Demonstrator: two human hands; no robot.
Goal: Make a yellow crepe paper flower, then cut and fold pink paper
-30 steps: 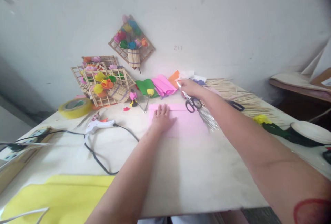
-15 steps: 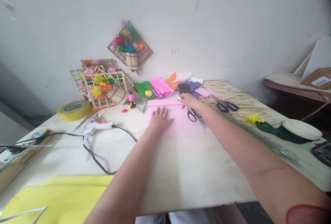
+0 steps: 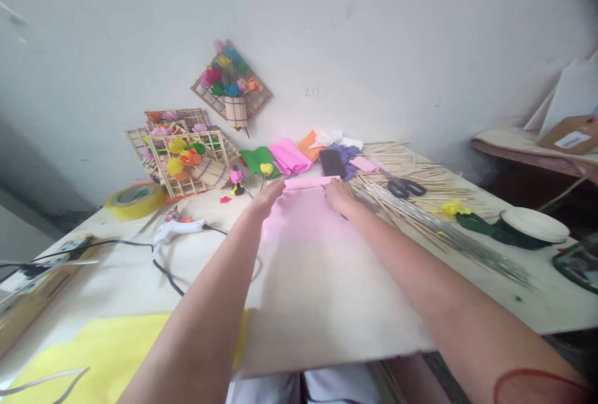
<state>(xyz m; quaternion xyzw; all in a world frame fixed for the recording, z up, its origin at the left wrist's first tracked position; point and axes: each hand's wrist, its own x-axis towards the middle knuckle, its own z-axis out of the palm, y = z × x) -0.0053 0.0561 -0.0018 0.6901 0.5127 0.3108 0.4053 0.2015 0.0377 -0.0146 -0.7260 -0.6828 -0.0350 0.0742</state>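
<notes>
A sheet of pink crepe paper (image 3: 299, 220) lies flat on the table in front of me, its far edge folded over into a narrow strip. My left hand (image 3: 271, 198) is at the left end of that strip, fingers close together and closed on the paper's edge. At the strip's right end, my right hand (image 3: 340, 195) has its fingers bent onto the folded paper. A small dark bit shows beneath the right hand; I cannot make out what it is.
Behind the sheet lie a phone (image 3: 331, 163) and coloured crepe paper (image 3: 289, 156). Scissors (image 3: 406, 188), thin sticks (image 3: 434, 183) and wires (image 3: 448, 236) are on the right. Leftward are a glue gun (image 3: 180, 230), yellow tape (image 3: 135, 200), stick lattices with flowers (image 3: 187, 161) and yellow paper (image 3: 93, 354).
My left hand has moved from flat on the sheet to the strip's left end. My right hand has come down to its right end; the scissors seen beside it no longer show there.
</notes>
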